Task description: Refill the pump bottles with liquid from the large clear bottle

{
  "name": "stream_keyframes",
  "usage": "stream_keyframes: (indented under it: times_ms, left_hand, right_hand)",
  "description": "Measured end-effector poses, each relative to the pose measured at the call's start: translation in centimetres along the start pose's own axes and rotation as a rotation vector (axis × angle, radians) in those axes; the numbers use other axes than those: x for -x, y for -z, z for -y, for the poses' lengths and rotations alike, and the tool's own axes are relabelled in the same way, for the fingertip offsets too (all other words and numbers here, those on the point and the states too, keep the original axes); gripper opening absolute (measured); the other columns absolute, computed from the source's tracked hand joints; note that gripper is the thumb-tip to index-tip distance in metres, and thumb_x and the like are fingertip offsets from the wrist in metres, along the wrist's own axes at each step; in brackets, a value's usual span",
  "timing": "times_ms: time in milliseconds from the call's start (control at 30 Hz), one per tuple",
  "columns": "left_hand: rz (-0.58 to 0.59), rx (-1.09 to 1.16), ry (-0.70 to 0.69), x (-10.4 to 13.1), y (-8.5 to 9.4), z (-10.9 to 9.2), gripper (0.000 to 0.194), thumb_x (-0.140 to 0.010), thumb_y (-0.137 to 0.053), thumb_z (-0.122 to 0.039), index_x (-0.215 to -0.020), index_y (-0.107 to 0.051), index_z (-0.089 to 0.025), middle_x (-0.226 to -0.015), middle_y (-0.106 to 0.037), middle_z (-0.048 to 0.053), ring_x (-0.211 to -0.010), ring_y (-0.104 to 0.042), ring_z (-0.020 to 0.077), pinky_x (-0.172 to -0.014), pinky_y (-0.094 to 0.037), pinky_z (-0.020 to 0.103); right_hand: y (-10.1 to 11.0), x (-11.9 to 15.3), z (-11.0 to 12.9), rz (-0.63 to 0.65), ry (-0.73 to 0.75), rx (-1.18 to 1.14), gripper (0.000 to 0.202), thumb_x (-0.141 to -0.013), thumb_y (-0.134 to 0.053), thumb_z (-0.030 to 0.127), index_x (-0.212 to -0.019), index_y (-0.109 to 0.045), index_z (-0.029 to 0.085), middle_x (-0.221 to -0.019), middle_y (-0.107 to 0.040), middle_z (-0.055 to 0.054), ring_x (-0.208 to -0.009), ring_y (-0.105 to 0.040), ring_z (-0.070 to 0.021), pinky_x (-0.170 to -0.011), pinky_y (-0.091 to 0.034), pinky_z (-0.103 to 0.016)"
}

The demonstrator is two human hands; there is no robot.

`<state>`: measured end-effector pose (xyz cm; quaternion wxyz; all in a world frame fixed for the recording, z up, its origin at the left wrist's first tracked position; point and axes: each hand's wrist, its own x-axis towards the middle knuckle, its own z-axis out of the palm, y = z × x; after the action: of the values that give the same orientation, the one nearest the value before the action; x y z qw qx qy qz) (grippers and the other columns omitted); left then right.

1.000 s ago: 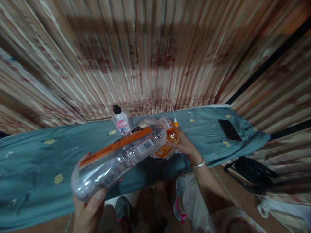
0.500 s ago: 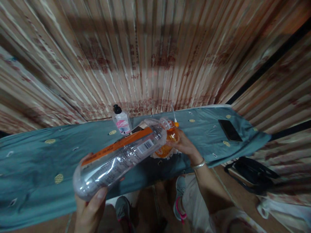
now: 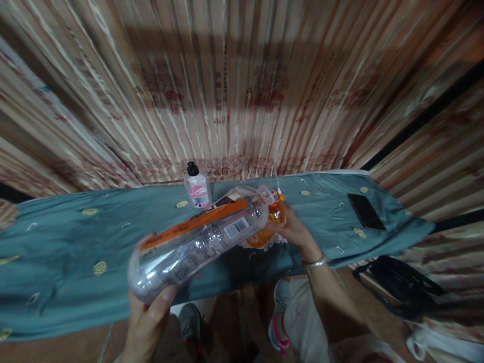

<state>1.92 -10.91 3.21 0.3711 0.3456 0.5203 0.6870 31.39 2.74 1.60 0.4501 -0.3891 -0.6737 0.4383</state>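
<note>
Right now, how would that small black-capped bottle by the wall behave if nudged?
The small bottle stands upright on soft teal cloth, so it would probably tip rather than slide. It looks like thin clear plastic, likely light. Once down, its rounded body might roll.

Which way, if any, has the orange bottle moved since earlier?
No: the orange bottle keeps its place relative to the pink-labelled bottle; the camera shifted.

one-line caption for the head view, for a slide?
Left hand tips a large clear bottle toward a small orange bottle held by the right hand over a teal cloth.
</note>
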Motion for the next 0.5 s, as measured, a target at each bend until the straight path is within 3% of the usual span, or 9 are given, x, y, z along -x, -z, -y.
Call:
stream_keyframes:
  times_ms: [100, 300, 500]
  left_hand:
    - [-0.013, 0.026, 0.013, 0.2, -0.2, -0.1, 0.080, -0.059, -0.095, -0.046, -0.131, -0.067, -0.025, -0.124, -0.072, 0.012, -0.118, -0.068, 0.0365, -0.092, -0.063, 0.043]
    - [-0.002, 0.082, 0.066, 0.9, -2.1, -2.0, 0.084, -0.059, -0.095, -0.045, -0.134, -0.065, -0.023, -0.125, -0.073, 0.013, -0.112, -0.071, 0.0383, -0.079, -0.067, 0.042]
    - [-0.007, 0.077, 0.059, 0.8, -2.5, -2.3, 0.089, -0.055, -0.097, -0.047, -0.135, -0.065, -0.027, -0.122, -0.074, 0.010, -0.109, -0.072, 0.0368, -0.080, -0.067, 0.040]
  right_hand:
    - [0.0, 0.0, -0.2, -0.008, -0.006, -0.007, 0.068, -0.074, -0.086, 0.067, -0.124, -0.065, 0.026, -0.128, -0.076, -0.011, -0.118, -0.073, -0.0322, -0.105, -0.058, -0.047]
    - [0.2, 0.0, -0.5, -0.027, -0.014, 0.015, 0.069, -0.071, -0.088, 0.066, -0.123, -0.066, 0.025, -0.128, -0.077, -0.011, -0.118, -0.073, -0.0337, -0.107, -0.056, -0.050]
    - [0.0, -0.1, -0.3, -0.030, -0.003, -0.009, 0.069, -0.072, -0.088, 0.065, -0.126, -0.066, 0.029, -0.136, -0.074, -0.009, -0.127, -0.070, -0.0338, -0.113, -0.053, -0.051]
